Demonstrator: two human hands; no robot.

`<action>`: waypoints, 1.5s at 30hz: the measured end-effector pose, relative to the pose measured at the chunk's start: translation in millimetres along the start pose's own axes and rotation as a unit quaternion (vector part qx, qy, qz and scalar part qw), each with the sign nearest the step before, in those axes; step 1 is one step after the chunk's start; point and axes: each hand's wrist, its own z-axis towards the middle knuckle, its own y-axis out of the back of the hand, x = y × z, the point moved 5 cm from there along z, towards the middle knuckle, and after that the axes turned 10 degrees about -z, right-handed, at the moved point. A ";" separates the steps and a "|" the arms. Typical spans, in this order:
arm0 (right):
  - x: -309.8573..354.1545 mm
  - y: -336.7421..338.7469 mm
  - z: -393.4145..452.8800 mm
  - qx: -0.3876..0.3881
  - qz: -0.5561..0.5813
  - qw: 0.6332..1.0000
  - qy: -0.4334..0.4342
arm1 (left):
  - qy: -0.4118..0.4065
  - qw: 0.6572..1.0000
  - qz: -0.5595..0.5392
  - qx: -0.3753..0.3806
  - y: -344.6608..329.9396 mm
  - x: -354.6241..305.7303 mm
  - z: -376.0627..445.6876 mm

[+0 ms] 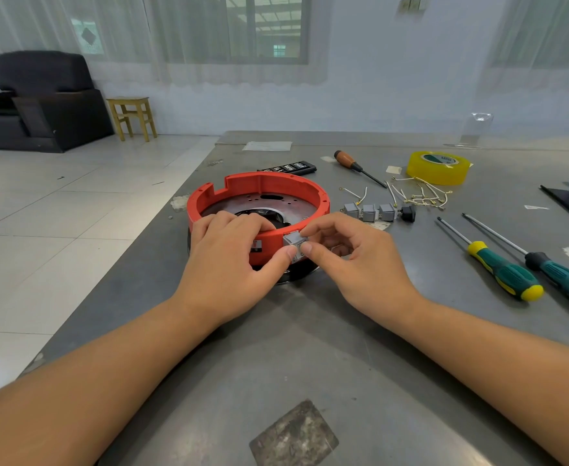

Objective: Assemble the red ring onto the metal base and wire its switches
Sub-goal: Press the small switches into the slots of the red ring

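Open table (310,348) surface lies at 6 o'clock of the red ring (259,193). At 3 o'clock, the grey switches (370,211) and loose wires (421,195) obstruct passage. Two green-handled screwdrivers (501,267) block 4 o'clock. The yellow tape roll (437,168) stands at 2 o'clock, the wooden-handled screwdriver (357,166) at 1 o'clock.

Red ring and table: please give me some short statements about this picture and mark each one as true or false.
1. The red ring sits on the metal base. True.
2. Both hands hold one grey switch at the ring's near wall. True: left hand, right hand.
3. The roll of yellow tape lies inside the ring. False: it lies on the table, far right.
4. The right hand holds a green screwdriver. False: both green screwdrivers lie on the table.
5. Three grey switches lie right of the ring. True.
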 end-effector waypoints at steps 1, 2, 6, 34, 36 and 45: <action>-0.2 0.1 0.1 0.000 0.002 1.000 0.000 | -0.001 1.000 0.000 -0.002 -0.1 -0.3 0.2; -0.3 0.1 0.4 0.000 0.001 1.000 0.001 | -0.002 1.000 0.001 -0.003 -0.2 -0.4 0.3; -0.8 -0.6 0.5 0.002 0.004 1.000 -0.001 | -0.001 1.000 0.000 -0.005 0.1 -0.2 0.1; -0.7 4.5 11.7 0.057 -0.194 0.976 0.081 | -0.011 0.993 -0.078 0.089 4.4 11.7 4.2; -0.8 4.0 13.8 0.058 -0.183 0.979 0.074 | -0.006 0.993 -0.075 0.087 3.2 11.8 3.7; -2.6 2.3 16.8 0.045 -0.143 0.988 0.042 | 0.009 0.994 -0.084 0.076 1.5 10.0 5.1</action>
